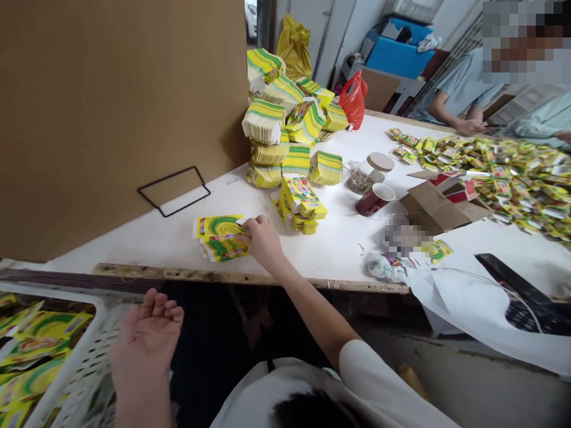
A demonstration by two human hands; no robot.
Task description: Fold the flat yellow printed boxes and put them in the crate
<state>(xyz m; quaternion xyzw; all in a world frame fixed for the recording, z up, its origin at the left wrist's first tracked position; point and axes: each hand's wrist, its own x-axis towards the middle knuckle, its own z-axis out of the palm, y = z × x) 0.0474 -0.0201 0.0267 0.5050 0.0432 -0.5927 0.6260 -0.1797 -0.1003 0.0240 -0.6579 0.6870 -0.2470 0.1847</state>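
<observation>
Right hand: We are reaching our right hand [263,241] out to the near end of a small stack of flat cartons [220,238].
Right fingers: The fingers [248,232] are bending down over the end of the stack and touching it. The thumb is hiding, so we cannot tell if they are really gripping.
Left hand: Our left hand [149,333] is hanging low with the palm up and the fingers spread wide. It is holding nothing.
Where the stack is: It is lying on the white tabletop [156,249], near the front edge, just left of a pile of folded boxes [301,205].
Doing it well: We think it is best to be squeezing the whole stack by its end, thumb under and fingers on top. That way the shiny cards are not sliding apart like a fan.
Cartons: They are looking thin, flat and glossy, printed with yellow and green swirls and a red strip.
Basket: A white plastic basket [87,362] with holes in its wall is sitting beside our left hand, and more flat cartons are lying inside.
Bundles: Thick bundles of cartons [285,131] are leaning on each other farther back.
Cardboard sheet: A big brown cardboard sheet [111,107] is standing on the left, plain and dull.
Mug: A dark red mug [375,199] is sitting round and smooth, well apart from our hand.
</observation>
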